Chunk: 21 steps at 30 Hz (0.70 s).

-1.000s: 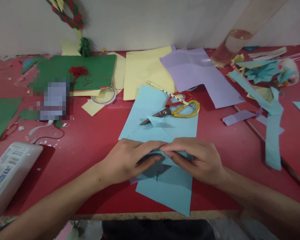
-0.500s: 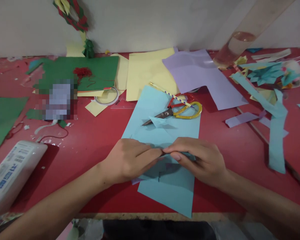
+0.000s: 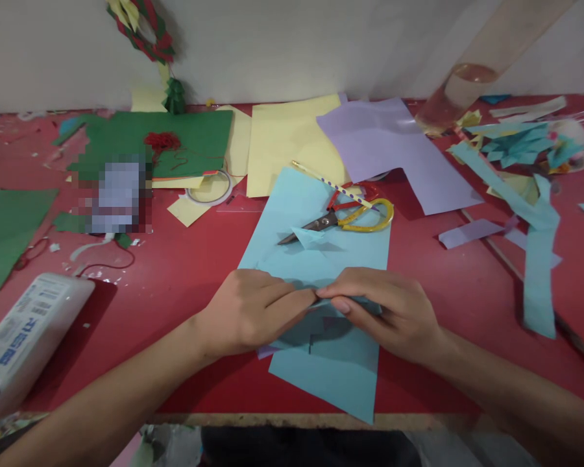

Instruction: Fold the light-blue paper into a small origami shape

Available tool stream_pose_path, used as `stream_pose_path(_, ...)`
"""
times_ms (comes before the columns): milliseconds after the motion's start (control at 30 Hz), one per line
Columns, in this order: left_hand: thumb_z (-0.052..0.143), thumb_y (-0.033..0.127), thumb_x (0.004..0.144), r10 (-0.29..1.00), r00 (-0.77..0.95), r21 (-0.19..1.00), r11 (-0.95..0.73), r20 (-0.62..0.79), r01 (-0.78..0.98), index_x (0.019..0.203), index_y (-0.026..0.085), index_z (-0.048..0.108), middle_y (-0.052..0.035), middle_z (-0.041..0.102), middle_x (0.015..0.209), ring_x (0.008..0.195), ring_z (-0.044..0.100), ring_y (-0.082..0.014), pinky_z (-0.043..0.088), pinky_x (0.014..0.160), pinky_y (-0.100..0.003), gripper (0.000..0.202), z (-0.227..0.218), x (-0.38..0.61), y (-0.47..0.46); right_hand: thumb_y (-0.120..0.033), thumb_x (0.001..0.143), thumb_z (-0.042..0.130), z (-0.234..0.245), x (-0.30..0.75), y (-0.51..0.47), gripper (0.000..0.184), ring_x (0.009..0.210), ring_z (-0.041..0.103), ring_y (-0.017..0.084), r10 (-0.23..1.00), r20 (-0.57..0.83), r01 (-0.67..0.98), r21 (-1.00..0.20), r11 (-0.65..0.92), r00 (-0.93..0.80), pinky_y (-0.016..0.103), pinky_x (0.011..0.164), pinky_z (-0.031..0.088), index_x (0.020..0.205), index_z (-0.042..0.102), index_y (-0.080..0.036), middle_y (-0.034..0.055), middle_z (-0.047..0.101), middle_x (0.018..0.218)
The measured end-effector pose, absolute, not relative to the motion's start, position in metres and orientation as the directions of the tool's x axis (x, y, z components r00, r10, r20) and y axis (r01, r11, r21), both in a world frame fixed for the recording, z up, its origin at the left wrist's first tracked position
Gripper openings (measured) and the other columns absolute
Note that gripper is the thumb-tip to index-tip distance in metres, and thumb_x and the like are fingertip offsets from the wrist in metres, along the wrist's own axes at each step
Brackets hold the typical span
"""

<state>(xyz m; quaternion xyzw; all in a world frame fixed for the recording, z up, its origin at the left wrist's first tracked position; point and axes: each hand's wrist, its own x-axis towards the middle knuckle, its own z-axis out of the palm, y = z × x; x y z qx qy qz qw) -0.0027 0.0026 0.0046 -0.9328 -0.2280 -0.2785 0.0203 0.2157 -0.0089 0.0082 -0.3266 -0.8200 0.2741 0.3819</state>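
Light-blue folded paper (image 3: 322,304), pinched by left hand (image 3: 250,308) and right hand (image 3: 394,308), fingers closed, tips meeting near the front edge of the red worktop (image 3: 418,389)! Uneven pressure could crease it crooked; one hard tug could tear it.

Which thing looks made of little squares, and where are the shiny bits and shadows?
In the head view, the violet-grey rectangular device is broken into coarse squares; in that view, pale glare spots the glossy red tabletop; there too, shadows lie beside the white box with blue print and on the light-blue paper under the left hand and right hand.
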Motion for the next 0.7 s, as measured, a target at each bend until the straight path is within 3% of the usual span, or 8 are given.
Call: stream_pose_path(700,0.056,0.017,0.09,0.365,0.79,0.032,-0.915,0.493,0.403,0.079,0.015,0.059,0.0041,0.055,0.055,0.047,0.044,-0.0112,0.032,0.043,-0.028,0.012,0.0027,-0.005,0.0025,-0.017,0.092,0.055,0.0057,0.2146,-0.0085,0.01,0.071,0.066,0.01,0.738,0.391,0.344,-0.699,0.627,-0.549,0.019,0.063,0.049,0.093,0.064,-0.019,0.0017,0.071,0.079)
